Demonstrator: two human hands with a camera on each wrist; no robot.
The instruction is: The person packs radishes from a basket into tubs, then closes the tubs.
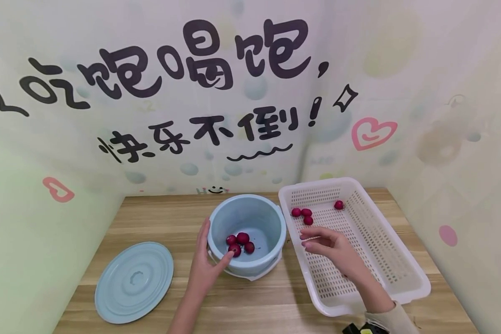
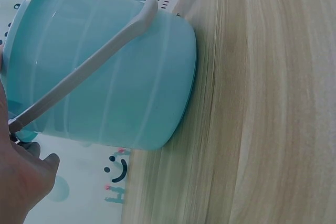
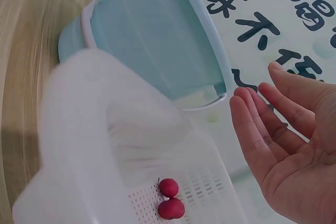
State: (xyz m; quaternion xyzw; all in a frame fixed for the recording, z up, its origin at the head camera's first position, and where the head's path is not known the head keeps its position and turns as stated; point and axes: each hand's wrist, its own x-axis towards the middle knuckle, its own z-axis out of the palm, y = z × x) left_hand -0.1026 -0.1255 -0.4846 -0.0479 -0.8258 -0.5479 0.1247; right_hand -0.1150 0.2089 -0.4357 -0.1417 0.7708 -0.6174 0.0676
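Observation:
A light blue bucket (image 1: 247, 206) stands upright with several red radishes (image 1: 243, 238) on its bottom. My left hand (image 1: 206, 260) grips its left side, thumb over the rim and fingers along the outer wall. In the left wrist view that hand (image 2: 26, 177) is by the handle's pivot, and the grey handle (image 2: 84, 72) hangs down across the bucket. My right hand (image 1: 331, 248) hovers over the white slotted basket (image 1: 390, 232), holding nothing, its fingers (image 3: 252, 124) gently bent and apart from the thumb. Several more radishes (image 1: 306, 212) lie toward the basket's far end.
A round blue lid (image 1: 134, 282) lies flat on the wooden table (image 1: 183, 213) to the left of the bucket. The basket stands close against the bucket's right side. Behind the table rises a printed wall covering (image 1: 250, 102) with black lettering.

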